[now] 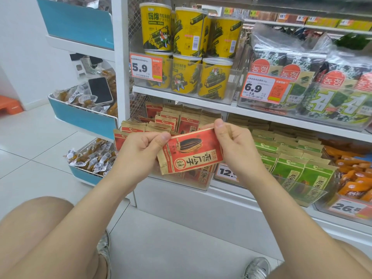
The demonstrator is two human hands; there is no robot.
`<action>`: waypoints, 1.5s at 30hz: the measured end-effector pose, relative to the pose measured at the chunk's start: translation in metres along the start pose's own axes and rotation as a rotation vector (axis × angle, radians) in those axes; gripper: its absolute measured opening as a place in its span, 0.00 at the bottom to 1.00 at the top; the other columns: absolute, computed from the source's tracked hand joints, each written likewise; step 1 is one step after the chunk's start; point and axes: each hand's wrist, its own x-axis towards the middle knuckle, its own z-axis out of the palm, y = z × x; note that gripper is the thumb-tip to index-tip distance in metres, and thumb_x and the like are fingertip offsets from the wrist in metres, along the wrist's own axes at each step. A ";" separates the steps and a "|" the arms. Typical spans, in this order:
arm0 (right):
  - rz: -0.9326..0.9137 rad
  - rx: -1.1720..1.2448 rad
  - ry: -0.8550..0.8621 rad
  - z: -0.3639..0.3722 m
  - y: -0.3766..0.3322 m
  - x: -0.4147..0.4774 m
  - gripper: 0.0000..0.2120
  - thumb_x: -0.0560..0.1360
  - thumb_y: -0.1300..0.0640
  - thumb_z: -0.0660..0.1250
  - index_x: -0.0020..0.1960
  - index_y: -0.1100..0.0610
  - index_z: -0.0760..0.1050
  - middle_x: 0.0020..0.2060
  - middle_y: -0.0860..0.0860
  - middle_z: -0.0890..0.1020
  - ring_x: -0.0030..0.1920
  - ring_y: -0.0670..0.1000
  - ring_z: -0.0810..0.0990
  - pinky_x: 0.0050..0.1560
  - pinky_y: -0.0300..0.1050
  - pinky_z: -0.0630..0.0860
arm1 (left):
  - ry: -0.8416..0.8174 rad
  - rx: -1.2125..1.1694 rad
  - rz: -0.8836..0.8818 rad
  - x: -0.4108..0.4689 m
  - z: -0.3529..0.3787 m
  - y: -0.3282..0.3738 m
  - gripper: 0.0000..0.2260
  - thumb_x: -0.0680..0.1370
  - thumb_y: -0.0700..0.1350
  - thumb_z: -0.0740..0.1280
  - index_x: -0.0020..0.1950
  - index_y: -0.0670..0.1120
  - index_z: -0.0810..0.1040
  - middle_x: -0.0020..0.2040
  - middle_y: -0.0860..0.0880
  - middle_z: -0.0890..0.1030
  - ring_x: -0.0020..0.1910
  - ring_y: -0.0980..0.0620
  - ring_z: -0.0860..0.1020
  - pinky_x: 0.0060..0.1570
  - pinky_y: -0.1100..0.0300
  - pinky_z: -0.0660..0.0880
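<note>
The person's bare legs (40,238) fill the lower corners, crouched on the white floor (161,248) before a white shelf (201,101); the left hand (138,152) curls round the left end of a red seed packet (191,152), thumb pressed on its face; the right hand (235,146) pinches the upper right corner between thumb and forefinger; the packet is held tilted in the air, just in front of a clear bin (201,184) of matching red packets (187,119); green packets (291,172) stand in the bin beside it.
</note>
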 end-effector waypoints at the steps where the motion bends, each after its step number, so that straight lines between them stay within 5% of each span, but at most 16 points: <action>1: 0.016 0.032 -0.002 0.001 -0.001 0.001 0.22 0.88 0.45 0.59 0.52 0.58 0.86 0.39 0.57 0.89 0.41 0.56 0.89 0.45 0.54 0.86 | 0.024 -0.014 -0.004 0.000 0.001 0.000 0.18 0.88 0.50 0.63 0.52 0.42 0.88 0.43 0.45 0.89 0.42 0.48 0.89 0.44 0.49 0.85; 3: 0.065 0.049 0.043 0.002 -0.001 0.007 0.25 0.88 0.44 0.59 0.52 0.63 0.85 0.37 0.57 0.88 0.37 0.52 0.87 0.43 0.46 0.83 | 0.037 -0.102 -0.031 0.001 0.005 0.001 0.18 0.88 0.50 0.62 0.51 0.41 0.87 0.42 0.44 0.89 0.38 0.50 0.88 0.35 0.60 0.81; 6: 0.149 0.083 0.078 0.002 -0.003 0.017 0.26 0.87 0.43 0.61 0.57 0.66 0.84 0.45 0.66 0.87 0.41 0.57 0.88 0.48 0.50 0.84 | 0.069 -0.240 -0.090 0.005 0.011 0.004 0.20 0.87 0.52 0.63 0.51 0.37 0.87 0.41 0.42 0.89 0.36 0.49 0.88 0.30 0.62 0.80; 9: 0.169 0.160 0.022 -0.002 -0.008 0.022 0.14 0.82 0.48 0.73 0.60 0.58 0.85 0.47 0.61 0.89 0.48 0.59 0.90 0.48 0.52 0.88 | 0.154 -0.267 -0.043 0.018 0.011 0.001 0.20 0.87 0.52 0.64 0.51 0.38 0.87 0.43 0.42 0.89 0.42 0.46 0.88 0.41 0.52 0.86; 12: 0.206 0.165 -0.104 -0.002 -0.012 0.027 0.17 0.78 0.55 0.78 0.65 0.58 0.80 0.50 0.56 0.90 0.49 0.60 0.90 0.49 0.53 0.88 | 0.206 -0.319 -0.024 0.033 0.009 -0.003 0.19 0.88 0.52 0.62 0.54 0.40 0.87 0.47 0.43 0.89 0.48 0.44 0.89 0.51 0.47 0.87; 15: 0.080 0.066 0.005 0.006 -0.012 0.038 0.15 0.79 0.57 0.77 0.63 0.56 0.77 0.49 0.52 0.90 0.47 0.54 0.91 0.51 0.55 0.88 | 0.248 -0.172 0.004 0.050 0.005 -0.005 0.13 0.88 0.50 0.64 0.60 0.43 0.84 0.50 0.45 0.89 0.50 0.45 0.89 0.54 0.39 0.85; 20: -0.287 -0.368 0.312 0.000 0.005 0.071 0.13 0.78 0.50 0.77 0.57 0.46 0.74 0.46 0.41 0.87 0.46 0.43 0.87 0.55 0.56 0.84 | 0.227 0.374 0.141 0.078 -0.009 -0.005 0.11 0.84 0.41 0.68 0.65 0.51 0.82 0.58 0.56 0.84 0.55 0.60 0.83 0.62 0.54 0.81; 23: -0.351 -0.560 0.230 -0.001 0.017 0.087 0.14 0.79 0.51 0.77 0.58 0.46 0.73 0.45 0.41 0.85 0.42 0.41 0.83 0.49 0.40 0.79 | -0.028 0.643 0.174 0.096 -0.015 0.001 0.11 0.83 0.42 0.70 0.64 0.52 0.84 0.60 0.55 0.85 0.59 0.57 0.82 0.65 0.56 0.78; 26: -0.385 -0.694 0.159 0.011 0.029 0.096 0.13 0.80 0.55 0.75 0.60 0.51 0.74 0.40 0.47 0.83 0.38 0.48 0.81 0.40 0.47 0.76 | -0.230 0.843 0.216 0.112 -0.012 -0.003 0.11 0.83 0.47 0.71 0.65 0.51 0.85 0.59 0.53 0.86 0.57 0.55 0.83 0.65 0.54 0.79; 33: -0.379 -0.748 0.078 0.028 0.045 0.116 0.09 0.83 0.53 0.70 0.60 0.54 0.76 0.33 0.47 0.78 0.36 0.53 0.77 0.38 0.50 0.73 | -0.177 0.943 0.268 0.132 0.003 -0.028 0.11 0.80 0.45 0.74 0.62 0.50 0.87 0.54 0.53 0.85 0.53 0.50 0.83 0.59 0.46 0.82; 40: -0.167 -0.953 -0.042 0.047 0.049 0.124 0.11 0.84 0.50 0.64 0.48 0.52 0.82 0.34 0.46 0.78 0.46 0.58 0.78 0.57 0.56 0.76 | -0.061 0.960 0.230 0.137 0.009 -0.032 0.02 0.79 0.48 0.76 0.48 0.55 0.88 0.45 0.57 0.77 0.54 0.45 0.80 0.59 0.42 0.79; 45: -0.023 -1.161 -0.136 0.049 0.047 0.128 0.12 0.83 0.53 0.62 0.48 0.52 0.83 0.44 0.52 0.83 0.58 0.64 0.78 0.67 0.62 0.65 | -0.102 0.978 0.169 0.137 0.014 -0.037 0.06 0.82 0.48 0.73 0.47 0.58 0.82 0.54 0.52 0.73 0.61 0.43 0.74 0.56 0.45 0.69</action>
